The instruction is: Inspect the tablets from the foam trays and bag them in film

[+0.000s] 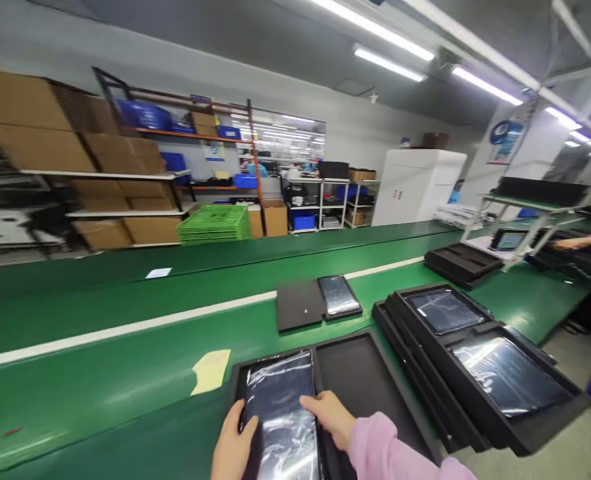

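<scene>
A dark-screened tablet [282,407] in shiny clear film lies between my hands, at the left compartment of a black foam tray [362,377]. My left hand [235,440] grips its left edge, with the thumb over the front. On the opposite edge, my right hand [331,417] has its thumb on the screen and its other fingers out of sight beneath. Whether the tablet rests fully on the tray floor I cannot tell. The tray's right compartment shows bare foam.
Stacked black trays [425,373] with film-wrapped tablets [510,373] stand at right. Ahead on the green conveyor [140,360] are a foam block [300,307] and another tablet [339,295]. Yellow paper [211,371] lies left. Another person's hand [570,244] shows far right, past a white rack [475,220].
</scene>
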Tool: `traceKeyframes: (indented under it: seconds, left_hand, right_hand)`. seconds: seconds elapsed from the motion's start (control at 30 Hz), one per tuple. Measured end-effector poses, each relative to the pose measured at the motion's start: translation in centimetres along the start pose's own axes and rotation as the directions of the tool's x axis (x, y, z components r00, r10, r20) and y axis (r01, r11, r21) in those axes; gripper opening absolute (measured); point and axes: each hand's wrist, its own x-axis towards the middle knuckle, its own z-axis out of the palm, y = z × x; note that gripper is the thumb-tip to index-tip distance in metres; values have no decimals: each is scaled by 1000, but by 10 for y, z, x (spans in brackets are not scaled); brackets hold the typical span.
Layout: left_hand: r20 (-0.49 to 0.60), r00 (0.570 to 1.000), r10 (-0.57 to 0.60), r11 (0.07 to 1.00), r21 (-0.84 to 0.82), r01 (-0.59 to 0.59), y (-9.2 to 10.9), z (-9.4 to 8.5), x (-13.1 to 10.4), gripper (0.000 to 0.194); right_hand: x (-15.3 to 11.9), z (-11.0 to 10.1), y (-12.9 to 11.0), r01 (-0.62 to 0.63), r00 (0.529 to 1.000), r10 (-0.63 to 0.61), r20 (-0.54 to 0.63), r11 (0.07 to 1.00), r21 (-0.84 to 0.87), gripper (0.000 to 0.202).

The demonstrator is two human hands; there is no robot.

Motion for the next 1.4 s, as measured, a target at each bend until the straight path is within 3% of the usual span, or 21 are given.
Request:
traceKeyframes:
  seconds: [0.1,0.2,0.27,0.37,0.43,0.5,0.6,0.7,0.87,1.27,1.33,1.4]
  left_hand:
    - [-2,999,-40,989,-140,40,10,4,-2,58]
    - [-82,995,-60,966,-254,37,27,-12,-6,67]
    - [-141,990,5,947,-317,-50,35,-29,-15,67]
    - [-164,972,166,892,-395,-219,39,-46,-38,49]
    - [-151,936,319,844,-404,-353,42,-49,-56,38]
    - [-135,867,480,765,-419,-489,49,-49,-71,35]
    - [-134,790,598,660,-477,-581,61,-51,-82,42]
    - [-128,757,641,616,-502,-607,67,-54,-84,33]
    - [-153,706,691,547,-528,-649,63,-53,-87,29]
    - [-139,735,663,554,-569,-608,56,-49,-89,41]
    - [-99,798,595,581,-633,-512,47,-45,-84,57]
    - [-44,918,394,676,-664,-321,37,-40,-74,69]
  right_hand:
    - [-13,8,-12,77,989,-92,114,988,133,23]
    - [-34,11,-19,162,970,-196,143,962,218,32]
    - [-47,7,-20,261,939,-301,167,939,226,33]
    - [-59,-7,-26,418,875,-448,182,890,180,30]
    - [-61,-17,-34,514,833,-534,146,844,152,29]
    - [-63,-24,-44,602,775,-618,133,786,142,43]
    - [-66,-27,-55,678,688,-697,202,716,165,53]
    - [-69,-26,-55,669,660,-710,248,705,238,33]
    - [-71,-26,-44,640,662,-708,247,705,305,32]
    - [-64,-33,-44,623,648,-690,321,723,298,31]
    - [-52,-36,-33,569,689,-599,408,796,207,31]
    - [-39,-36,-20,504,764,-465,446,863,37,33]
